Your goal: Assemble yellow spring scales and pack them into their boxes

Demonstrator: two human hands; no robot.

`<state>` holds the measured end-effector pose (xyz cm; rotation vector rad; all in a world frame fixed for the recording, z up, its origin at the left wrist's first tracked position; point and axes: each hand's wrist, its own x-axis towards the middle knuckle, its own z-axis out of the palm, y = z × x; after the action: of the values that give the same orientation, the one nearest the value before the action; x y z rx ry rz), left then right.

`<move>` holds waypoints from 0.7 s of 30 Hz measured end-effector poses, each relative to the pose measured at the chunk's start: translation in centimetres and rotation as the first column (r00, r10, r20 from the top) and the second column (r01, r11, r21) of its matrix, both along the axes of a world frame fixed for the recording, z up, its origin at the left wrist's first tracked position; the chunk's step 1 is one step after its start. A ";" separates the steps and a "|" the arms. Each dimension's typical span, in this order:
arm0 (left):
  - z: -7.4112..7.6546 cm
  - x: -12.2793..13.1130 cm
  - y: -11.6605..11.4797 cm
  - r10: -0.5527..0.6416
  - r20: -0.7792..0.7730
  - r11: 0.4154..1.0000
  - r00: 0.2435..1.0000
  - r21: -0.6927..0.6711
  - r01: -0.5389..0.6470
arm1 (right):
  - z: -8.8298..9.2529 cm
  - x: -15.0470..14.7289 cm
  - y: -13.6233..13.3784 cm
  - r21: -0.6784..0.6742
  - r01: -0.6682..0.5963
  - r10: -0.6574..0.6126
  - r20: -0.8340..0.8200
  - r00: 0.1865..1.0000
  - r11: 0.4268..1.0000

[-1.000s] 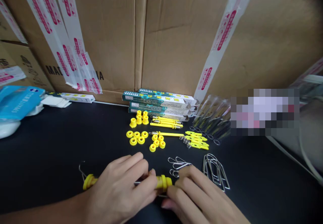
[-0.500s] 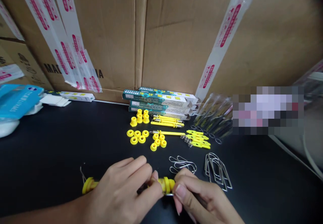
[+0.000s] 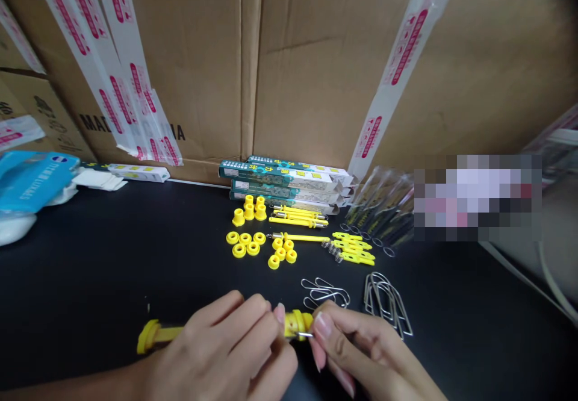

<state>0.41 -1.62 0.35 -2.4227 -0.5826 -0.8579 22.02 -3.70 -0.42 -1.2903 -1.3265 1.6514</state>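
My left hand (image 3: 226, 347) is wrapped round a long yellow plastic tube (image 3: 156, 333) that lies across the black table near the front edge; its flanged left end sticks out past my wrist. My right hand (image 3: 361, 353) pinches a thin metal wire piece at the tube's yellow right end cap (image 3: 298, 323). Both hands meet at that cap. Most of the tube is hidden under my left fingers.
Behind the hands lie yellow rings and caps (image 3: 259, 238), yellow rods (image 3: 298, 217), yellow clips with springs (image 3: 354, 250), wire clips (image 3: 325, 292), larger wire loops (image 3: 388, 304), green-white boxes (image 3: 284, 181), clear bags (image 3: 383, 208). Cardboard boxes (image 3: 316, 64) wall the back. A blue pack (image 3: 31, 181) sits left.
My left hand has turned and slid the tube a little leftward, so the hook at its left end no longer shows. My right hand has shifted from covering the cap to pinching a wire at it.
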 end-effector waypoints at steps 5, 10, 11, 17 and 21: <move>-0.7 0.1 -0.6 0.020 0.032 0.999 0.999 0.039 -0.022 | 0.0 0.0 -0.1 -0.012 0.011 -0.012 -0.072 0.997 1.000; -0.6 0.0 -0.6 0.009 -0.061 0.998 0.998 0.070 -0.004 | 0.1 0.0 -0.3 -0.033 0.027 -0.030 -0.100 0.995 0.999; -0.5 -0.1 -0.5 0.001 -0.090 0.997 0.996 0.083 0.006 | 0.1 0.0 -0.3 -0.034 0.027 -0.031 -0.104 0.994 0.999; -0.4 -0.2 -0.3 -0.009 -0.110 0.987 0.994 0.159 0.026 | 0.1 0.0 0.1 -0.034 0.022 -0.026 -0.108 0.994 0.999; 0.0 0.1 -0.6 0.044 -0.015 0.990 0.999 0.131 -0.042 | 0.2 0.0 0.3 -0.003 0.012 -0.013 -0.052 0.999 1.000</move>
<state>0.53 -2.18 0.33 -2.2890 -0.5522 -0.8296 22.00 -3.44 -0.23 -1.2463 -1.2837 1.6670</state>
